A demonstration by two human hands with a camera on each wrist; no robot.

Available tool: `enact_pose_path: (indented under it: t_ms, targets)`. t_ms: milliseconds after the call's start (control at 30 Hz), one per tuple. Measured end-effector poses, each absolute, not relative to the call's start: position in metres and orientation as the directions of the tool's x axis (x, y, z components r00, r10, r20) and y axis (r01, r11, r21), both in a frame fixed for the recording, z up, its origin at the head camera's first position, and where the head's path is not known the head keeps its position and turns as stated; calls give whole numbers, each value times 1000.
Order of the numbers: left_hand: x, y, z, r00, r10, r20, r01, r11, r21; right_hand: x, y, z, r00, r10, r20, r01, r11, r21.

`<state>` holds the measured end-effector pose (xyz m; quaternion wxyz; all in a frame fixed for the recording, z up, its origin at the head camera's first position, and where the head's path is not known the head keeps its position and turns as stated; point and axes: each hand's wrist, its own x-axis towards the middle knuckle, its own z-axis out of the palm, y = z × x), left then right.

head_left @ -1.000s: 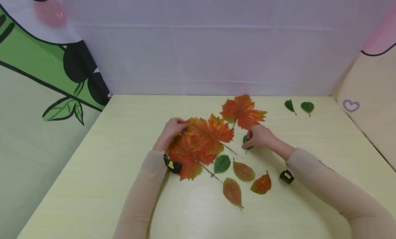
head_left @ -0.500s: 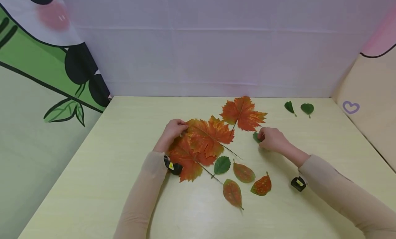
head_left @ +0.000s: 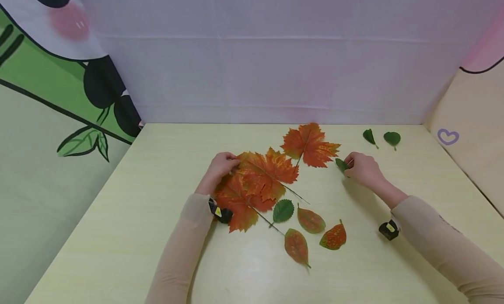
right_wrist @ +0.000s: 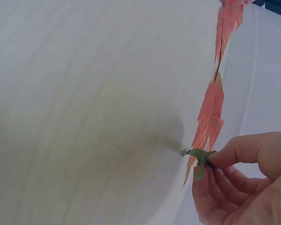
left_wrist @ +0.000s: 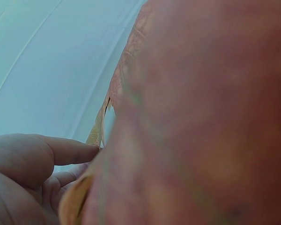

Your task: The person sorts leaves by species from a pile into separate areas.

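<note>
My left hand [head_left: 219, 167] pinches the left edge of an orange maple leaf [head_left: 267, 172], which overlaps a second orange maple leaf [head_left: 236, 194] below it. Close up in the left wrist view, the thumb and a finger meet at the leaf's edge [left_wrist: 96, 133], while a blurred reddish leaf [left_wrist: 187, 112] fills the right side. Between the thumb and fingers of my right hand [head_left: 366, 169] is a small green leaf [head_left: 341, 165], held over the table right of the far maple leaf [head_left: 309, 144]. The right wrist view shows this green leaf [right_wrist: 200, 157] nearly edge-on.
Two small green leaves [head_left: 391, 138] lie at the back right of the pale table [head_left: 138, 234]. Near the maple stems are another green leaf [head_left: 283, 211] and several reddish-green leaves [head_left: 310, 220]. A pale cloth backdrop [head_left: 256, 76] rises behind the table.
My right hand has moved to the right and slightly back with the green leaf, away from the maple stems. The left hand has stayed at the maple leaf's edge.
</note>
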<state>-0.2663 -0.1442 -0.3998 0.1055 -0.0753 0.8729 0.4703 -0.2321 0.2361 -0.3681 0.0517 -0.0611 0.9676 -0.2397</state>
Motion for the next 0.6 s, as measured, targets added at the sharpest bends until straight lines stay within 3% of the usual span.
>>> enact_pose_path:
  t_ms: [600]
  targets:
    - [-266, -144, -399, -967, -40, -253, -233, 548, 803, -271, 270, -381, -998, 61, -22, 63, 833, -550]
